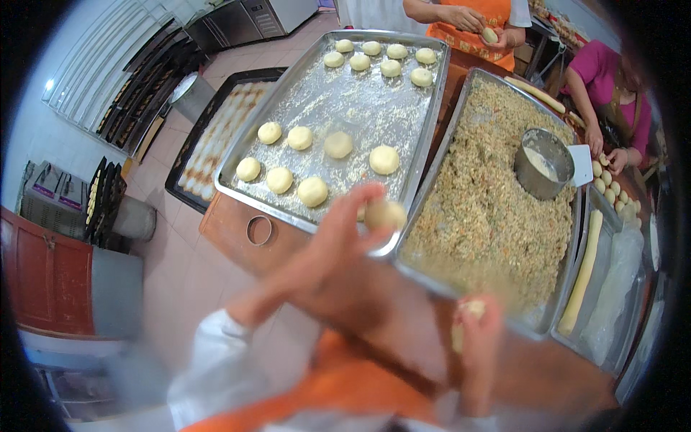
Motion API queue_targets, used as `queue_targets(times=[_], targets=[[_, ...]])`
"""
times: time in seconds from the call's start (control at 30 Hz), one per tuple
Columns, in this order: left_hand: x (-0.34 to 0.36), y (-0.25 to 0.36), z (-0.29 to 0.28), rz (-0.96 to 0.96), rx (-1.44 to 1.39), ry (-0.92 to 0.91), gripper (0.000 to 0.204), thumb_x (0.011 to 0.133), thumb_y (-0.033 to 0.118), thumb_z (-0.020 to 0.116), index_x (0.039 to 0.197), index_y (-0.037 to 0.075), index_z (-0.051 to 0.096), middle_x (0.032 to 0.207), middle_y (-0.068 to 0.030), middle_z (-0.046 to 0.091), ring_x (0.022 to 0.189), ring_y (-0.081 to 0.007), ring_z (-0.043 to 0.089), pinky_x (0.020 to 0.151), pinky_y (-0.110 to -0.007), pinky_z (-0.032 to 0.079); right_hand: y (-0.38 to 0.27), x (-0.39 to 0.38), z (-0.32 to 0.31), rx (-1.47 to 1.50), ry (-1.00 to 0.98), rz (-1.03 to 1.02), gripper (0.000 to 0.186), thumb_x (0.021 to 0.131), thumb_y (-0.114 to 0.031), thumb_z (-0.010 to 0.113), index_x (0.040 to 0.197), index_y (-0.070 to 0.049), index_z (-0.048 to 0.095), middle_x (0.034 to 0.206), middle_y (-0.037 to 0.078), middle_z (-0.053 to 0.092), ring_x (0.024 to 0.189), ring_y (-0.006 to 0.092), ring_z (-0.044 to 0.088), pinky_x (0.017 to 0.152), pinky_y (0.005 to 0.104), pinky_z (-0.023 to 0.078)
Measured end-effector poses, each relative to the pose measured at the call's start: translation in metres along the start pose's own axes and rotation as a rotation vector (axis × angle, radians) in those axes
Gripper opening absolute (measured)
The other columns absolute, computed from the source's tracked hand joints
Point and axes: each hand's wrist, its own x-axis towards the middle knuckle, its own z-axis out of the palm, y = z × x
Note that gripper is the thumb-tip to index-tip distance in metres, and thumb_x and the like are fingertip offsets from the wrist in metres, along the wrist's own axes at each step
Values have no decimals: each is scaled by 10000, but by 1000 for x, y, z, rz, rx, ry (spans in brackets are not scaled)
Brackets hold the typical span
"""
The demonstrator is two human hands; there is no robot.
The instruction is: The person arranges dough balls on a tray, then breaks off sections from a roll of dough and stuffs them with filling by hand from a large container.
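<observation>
My left hand (342, 223) is over the near edge of a floured metal tray (324, 101), its fingers around a round, pale dough ball (386, 217). Flattened dough balls (312, 191) rest on that tray in two groups, one at the far end and one at the near end. My right hand (481, 342), smeared by motion, is closed beside the near edge of a second tray (461, 288) heaped with crumbly filling (482, 187). Something pale, perhaps dough, shows at its fingers, too blurred to name. A round metal pot (544, 164) sits in the filling.
A metal ring (259, 230) lies on the wooden table (345, 295). At right, another tray holds a long dough roll (581, 273) and a plastic bag (612, 302). Two people work across the table, one with dough in hand (468, 19). A dark baking tray (223, 137) stands left.
</observation>
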Motion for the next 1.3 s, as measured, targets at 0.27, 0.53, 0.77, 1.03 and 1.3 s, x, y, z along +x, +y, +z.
queue_targets(times=[0.27, 0.53, 0.77, 1.03, 1.3], targets=[[172, -85, 39, -278, -6, -46, 434, 721, 320, 655, 996, 14, 518, 914, -183, 592, 860, -297, 579, 750, -364, 444, 0, -2, -18, -412, -27, -86, 309, 672, 65, 602, 953, -36, 520, 982, 61, 493, 899, 143, 491, 779, 248, 411], [181, -112, 42, -136, 438, -28, 440, 798, 387, 561, 1025, 11, 584, 906, -170, 585, 848, -324, 552, 747, -392, 439, 2, -3, -21, -198, 118, 22, 336, 700, 42, 577, 1016, -35, 493, 921, 40, 527, 815, 113, 524, 704, 236, 460], [81, 4, 40, -42, -242, -45, 315, 813, 195, 585, 1075, 22, 558, 869, -84, 573, 750, -166, 541, 688, -275, 446, 5, 6, -12, 80, 105, -25, 269, 795, 25, 558, 1056, -16, 509, 958, 65, 569, 853, 122, 555, 680, 247, 489], [-70, 63, 102, -189, -835, -396, 285, 781, 42, 618, 1055, 15, 542, 984, -37, 543, 824, -95, 537, 720, -219, 444, -4, -28, -9, 141, 20, -91, 220, 841, -44, 534, 1058, -7, 522, 961, 86, 594, 784, 106, 571, 693, 218, 472], [-96, 55, 127, 81, -425, -569, 302, 835, 71, 529, 1134, 30, 523, 1115, -127, 525, 978, -221, 547, 818, -291, 447, 30, -60, -62, -1139, 191, -274, 416, 759, -189, 636, 1103, -1, 493, 1128, 128, 510, 1032, 267, 483, 884, 404, 373]])
